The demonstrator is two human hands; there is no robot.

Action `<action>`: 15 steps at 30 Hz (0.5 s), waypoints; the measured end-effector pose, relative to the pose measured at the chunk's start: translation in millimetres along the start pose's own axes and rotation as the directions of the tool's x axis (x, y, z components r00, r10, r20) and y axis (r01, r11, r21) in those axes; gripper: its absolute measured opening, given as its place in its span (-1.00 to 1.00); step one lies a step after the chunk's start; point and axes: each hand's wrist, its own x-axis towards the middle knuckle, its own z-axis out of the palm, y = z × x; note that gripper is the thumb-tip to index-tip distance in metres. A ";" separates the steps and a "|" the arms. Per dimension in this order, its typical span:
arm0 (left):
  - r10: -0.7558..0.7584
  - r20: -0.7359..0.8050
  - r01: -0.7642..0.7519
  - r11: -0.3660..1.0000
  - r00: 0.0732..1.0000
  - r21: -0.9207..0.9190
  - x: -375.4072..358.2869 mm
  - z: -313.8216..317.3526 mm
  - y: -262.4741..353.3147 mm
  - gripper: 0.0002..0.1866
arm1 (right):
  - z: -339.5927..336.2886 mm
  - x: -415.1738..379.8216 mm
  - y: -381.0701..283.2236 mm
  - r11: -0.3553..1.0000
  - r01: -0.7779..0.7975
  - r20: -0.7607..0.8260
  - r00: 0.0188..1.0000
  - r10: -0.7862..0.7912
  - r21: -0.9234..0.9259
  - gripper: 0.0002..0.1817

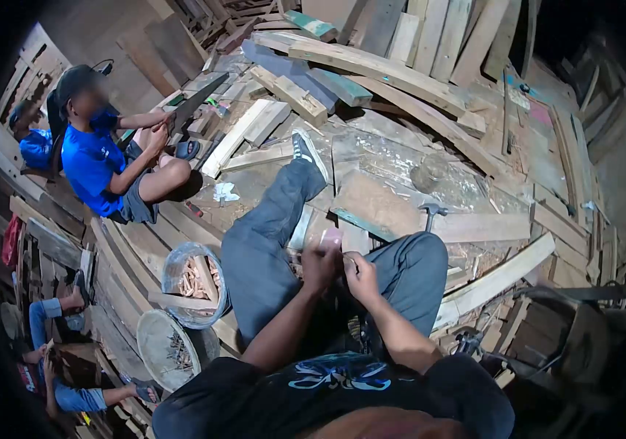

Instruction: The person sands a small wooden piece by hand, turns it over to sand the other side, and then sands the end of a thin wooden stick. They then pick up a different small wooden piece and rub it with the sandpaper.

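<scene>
My left hand (320,268) is closed in front of my lap, its fingers curled at the lower edge of a pinkish piece (330,238) whose kind I cannot make out. Right beside it, my right hand (360,277) is closed in a pinch; whatever lies between its fingers is too small to name. Both hands are between my bent knees, close together. Just beyond them lie a pale wooden block (353,238) and a broad brown board (377,205). A hammer (432,211) rests head up near my right knee.
At my left stand a bucket of wood pieces (169,272) and a pale bucket of nail-like bits (147,333). Long planks (400,73) are heaped ahead. A co-worker in a blue shirt (93,164) sits to the left holding a handsaw (199,99); another person's legs (82,399) show lower left.
</scene>
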 end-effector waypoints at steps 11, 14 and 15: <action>0.059 0.070 -0.061 0.998 0.996 0.025 -12.2 3.8 10.5 -0.76 | 0.5 2.9 1.1 1.000 0.026 -0.018 0.999 -0.026 0.001 -0.86; 0.051 0.077 -0.053 0.998 0.996 0.017 -13.3 -0.3 20.1 -0.75 | -1.3 0.8 3.3 0.998 0.042 0.007 0.999 -0.042 0.049 -0.85; 0.034 0.031 -0.034 0.999 0.999 0.015 -6.1 -0.5 18.4 -0.78 | -0.6 1.4 1.7 0.997 0.033 0.011 0.999 -0.034 0.066 -0.84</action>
